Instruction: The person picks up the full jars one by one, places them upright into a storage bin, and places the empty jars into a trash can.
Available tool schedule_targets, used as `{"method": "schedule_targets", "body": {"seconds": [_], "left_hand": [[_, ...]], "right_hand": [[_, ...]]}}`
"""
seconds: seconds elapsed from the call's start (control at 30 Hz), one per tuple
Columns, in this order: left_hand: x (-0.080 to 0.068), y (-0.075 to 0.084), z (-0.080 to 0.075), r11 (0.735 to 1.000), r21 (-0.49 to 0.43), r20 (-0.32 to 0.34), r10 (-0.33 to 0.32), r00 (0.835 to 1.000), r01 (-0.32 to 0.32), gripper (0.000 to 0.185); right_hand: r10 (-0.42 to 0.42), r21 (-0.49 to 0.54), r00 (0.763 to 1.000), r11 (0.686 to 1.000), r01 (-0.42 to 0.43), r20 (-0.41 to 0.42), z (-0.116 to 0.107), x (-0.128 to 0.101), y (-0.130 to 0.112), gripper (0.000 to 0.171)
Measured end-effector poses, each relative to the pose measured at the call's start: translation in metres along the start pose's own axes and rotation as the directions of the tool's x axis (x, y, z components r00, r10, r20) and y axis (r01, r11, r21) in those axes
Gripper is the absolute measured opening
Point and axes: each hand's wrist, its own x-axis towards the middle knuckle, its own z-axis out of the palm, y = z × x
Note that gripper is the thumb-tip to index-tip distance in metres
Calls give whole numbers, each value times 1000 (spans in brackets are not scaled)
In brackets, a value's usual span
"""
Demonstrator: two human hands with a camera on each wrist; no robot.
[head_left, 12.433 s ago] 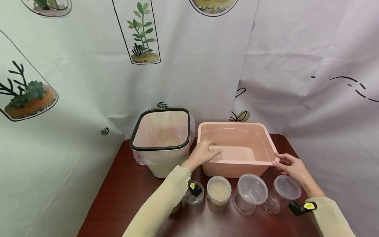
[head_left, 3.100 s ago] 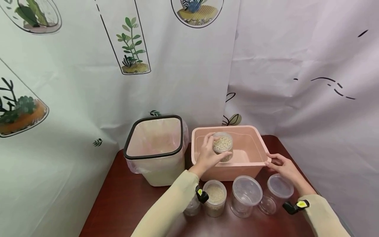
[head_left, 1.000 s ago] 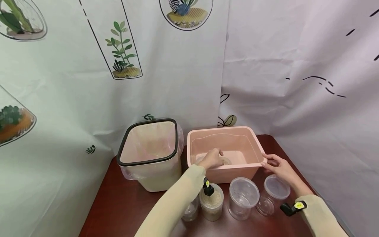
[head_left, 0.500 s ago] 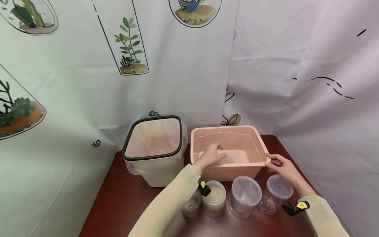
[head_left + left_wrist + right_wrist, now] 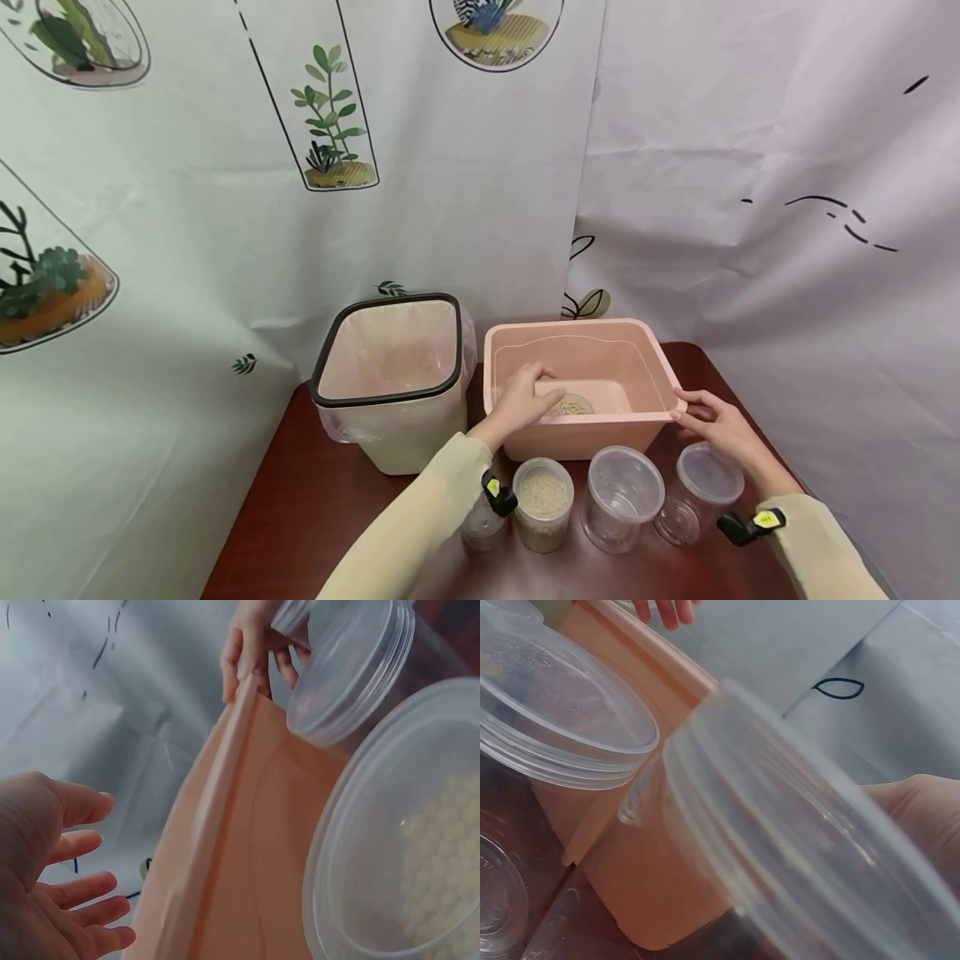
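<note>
My left hand [image 5: 519, 397] is over the front left of the pink plastic tub [image 5: 585, 439], fingers spread and holding nothing. Just right of its thumb, a clear jar of pale beans [image 5: 574, 406] stands inside the tub, its lower part hidden by the front rim. In the left wrist view the same hand [image 5: 56, 874] shows an empty palm beside the tub's rim. At the tub's front right corner, my right hand [image 5: 722, 429] pinches the rim between thumb and fingers. In the right wrist view a lidded jar covers most of that hand [image 5: 928, 819].
Along the tub's front stand a small clear jar [image 5: 483, 527], a jar of pale grains [image 5: 543, 504], a wide clear jar [image 5: 622, 500] and a lidded jar [image 5: 708, 475]. Left of the tub is a lined bin [image 5: 405, 429] with a black rim. A printed cloth hangs behind.
About three seconds ago my left hand held the bean jar above the tub; it lowered the jar inside, let go and drew back left with fingers opened. My right hand kept the corner.
</note>
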Motion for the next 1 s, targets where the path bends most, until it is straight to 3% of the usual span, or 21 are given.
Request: {"method": "schedule_targets", "body": {"seconds": [0.2,0.47,0.7,1.0], "left_hand": [[-15,10,-8,997,12,-15,81,997,-80,25],[-39,12,-14,993,-20,14,119,993,-119,26],[-59,7,-14,971,-29,20,237,971,-236,28],[-86,4,-11,982,-13,71,190,979,-190,34]], "right_hand": [[-6,4,1000,1000,6,-3,0,0,3,55],[-15,13,1000,1000,15,-6,1,0,2,55],[11,0,1000,1000,-11,-8,1,0,0,57],[-6,20,1000,1000,6,-9,1,1,2,55]]}}
